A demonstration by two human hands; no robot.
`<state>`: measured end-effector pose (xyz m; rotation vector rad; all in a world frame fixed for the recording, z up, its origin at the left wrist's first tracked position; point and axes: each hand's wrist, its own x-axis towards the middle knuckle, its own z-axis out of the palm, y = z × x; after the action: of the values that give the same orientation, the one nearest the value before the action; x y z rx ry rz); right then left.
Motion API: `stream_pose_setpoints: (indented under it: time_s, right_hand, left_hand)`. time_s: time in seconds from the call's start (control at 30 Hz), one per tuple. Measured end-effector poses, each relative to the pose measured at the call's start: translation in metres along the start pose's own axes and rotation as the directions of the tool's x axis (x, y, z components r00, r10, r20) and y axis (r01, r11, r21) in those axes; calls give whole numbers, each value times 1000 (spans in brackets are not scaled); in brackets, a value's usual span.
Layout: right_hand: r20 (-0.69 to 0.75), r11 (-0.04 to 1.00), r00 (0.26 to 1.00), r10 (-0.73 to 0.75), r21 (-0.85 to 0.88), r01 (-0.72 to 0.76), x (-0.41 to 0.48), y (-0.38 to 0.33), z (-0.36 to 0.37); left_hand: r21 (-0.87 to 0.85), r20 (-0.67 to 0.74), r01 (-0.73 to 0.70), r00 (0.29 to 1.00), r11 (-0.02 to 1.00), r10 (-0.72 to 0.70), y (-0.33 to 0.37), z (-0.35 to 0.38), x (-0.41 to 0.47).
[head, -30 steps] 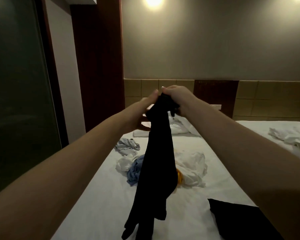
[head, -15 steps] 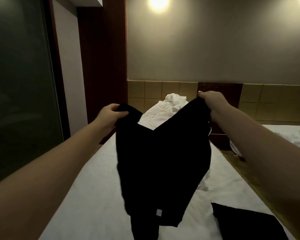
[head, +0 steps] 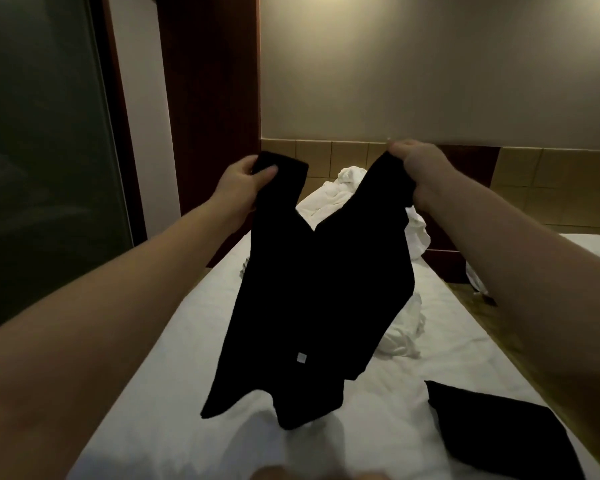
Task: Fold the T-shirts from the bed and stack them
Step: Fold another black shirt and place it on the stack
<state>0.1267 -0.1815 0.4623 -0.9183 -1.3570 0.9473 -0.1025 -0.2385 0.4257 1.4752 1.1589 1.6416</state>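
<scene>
A black T-shirt point(head: 319, 306) is held up in the air over the bed point(head: 174, 375), spread between both hands. One upper corner of the garment is pinched by the left grip point(head: 243, 188), with the thumb point(head: 267, 173) laid over the front of the fabric. The other upper corner is gripped by the right grip point(head: 420, 171), whose fingers are curled round a bunched fold; the back of that hand is turned toward the camera. Both grips are therefore closed on the T-shirt. The top edge sags in a V between the two corners. A small white label point(head: 301, 357) is seen low on the hanging fabric. The lower hem hangs close to the sheet; whether it touches the sheet cannot be told.

A folded black garment point(head: 499, 434) lies flat on the bed at the near right, apart from the held T-shirt. A crumpled white garment point(head: 406, 334) lies on the sheet behind the T-shirt's right edge and is partly hidden by it. A heap of white cloth point(head: 340, 192) is piled at the head of the bed, against the tiled headboard point(head: 347, 157). A dark wooden panel point(head: 212, 98) and a glass pane point(head: 42, 133) stand to the left of the bed. A second bed point(head: 596, 244) is partly visible at the far right.
</scene>
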Motion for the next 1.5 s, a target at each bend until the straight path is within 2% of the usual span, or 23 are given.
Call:
stream_pose_setpoints:
  time_s: [0.13, 0.23, 0.3, 0.37, 0.4, 0.47, 0.5, 0.53, 0.6, 0.67, 0.73, 0.87, 0.97, 1.0, 1.07, 1.17, 1.23, 1.27, 1.37, 1.43, 1.5]
  right_hand:
    - [-90, 999, 996, -11, -32, 8, 9, -6, -4]
    - [-95, 991, 991, 94, 106, -84, 4, -5, -8]
    - [-65, 956, 981, 181, 246, -160, -1, -1, -6]
    - [3, 912, 973, 230, 348, -217, -7, 1, 5]
    - [40, 899, 971, 234, 373, -232, -9, 2, 13]
    - [96, 884, 971, 219, 402, -239, -14, 2, 34]
    - [123, 881, 971, 203, 411, -236, -16, 2, 45]
    - [153, 879, 972, 179, 420, -227, -17, 2, 54]
    - [193, 880, 972, 131, 430, -204, -19, 2, 66]
    - [175, 869, 979, 107, 461, -178, -14, 1, 65]
    - [121, 829, 986, 116, 535, -163, -6, 0, 57]
    - [87, 715, 988, 131, 682, -154, 9, -7, 42]
    - [38, 638, 994, 103, 764, -96, 12, -19, 40]
    - [-8, 642, 997, 81, 765, -46, 13, -21, 37]
    - [-58, 689, 997, 49, 725, 8, 17, -19, 29]
    - [42, 782, 999, -23, 623, -8, 15, -2, 14]
    - [141, 922, 990, 3, 383, -57, 1, 20, 13]
    - [204, 959, 978, 46, 266, -100, -9, 35, 16]
    - [326, 982, 939, 111, 110, -154, -39, 84, 25]
    - [394, 995, 914, 97, -54, -82, -64, 114, 31]
    - [394, 971, 914, 96, -239, 1, -80, 137, 30]
  left_hand:
    - [-49, -132, -26, 991, 998, 19, 14, 0, 1]
    - [-2, -134, -6, 991, 1000, 6, 17, -9, 5]
    - [158, -66, 38, 997, 987, -28, 15, -8, 5]
    - [366, 69, 120, 986, 923, -155, 11, -3, 1]
    - [474, 155, 151, 956, 868, -251, 9, 0, -2]
    - [615, 324, 124, 861, 779, -393, 3, 12, -10]
    - [608, 386, 103, 828, 787, -406, -3, 20, -14]
    - [555, 423, 87, 827, 827, -371, -8, 29, -17]
    - [426, 377, 59, 896, 903, -236, -20, 42, -12]
    - [378, 256, 57, 953, 924, -163, -22, 43, -5]
    - [396, 233, 91, 953, 914, -196, -20, 36, -3]
    - [445, 316, 61, 923, 893, -221, -21, 38, -8]
    - [397, 263, 76, 945, 915, -192, -27, 43, -6]
    - [366, 245, 93, 950, 926, -193, -28, 43, -3]
    - [260, 210, 159, 953, 952, -217, -28, 43, 2]
    - [24, 136, 255, 957, 967, -256, -23, 49, 9]
    - [-171, 58, 304, 953, 937, -298, -21, 58, 14]
    - [-276, 32, 334, 940, 901, -339, -19, 63, 16]
    - [-459, -18, 374, 903, 806, -429, -14, 76, 21]
    - [-504, -53, 361, 894, 785, -445, -12, 81, 24]
    - [-531, -102, 340, 883, 776, -457, -10, 80, 26]
